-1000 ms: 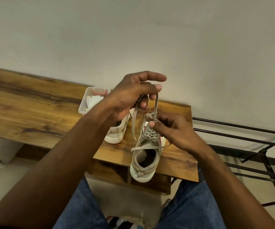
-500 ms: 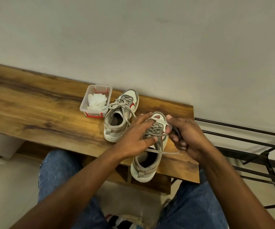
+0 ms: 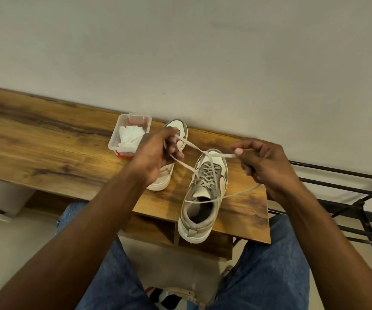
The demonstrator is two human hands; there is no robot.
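Right of centre on the wooden bench, the sneaker is stood. The left hand and right hand, bunched over it before, are now drawn apart, each clamped on a lace end (the crossing is likely being tightened).

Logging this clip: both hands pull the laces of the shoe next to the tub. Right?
No. In the head view, the left hand and right hand pull the laces of the shoe farther from the tub, not the other shoe beside it.
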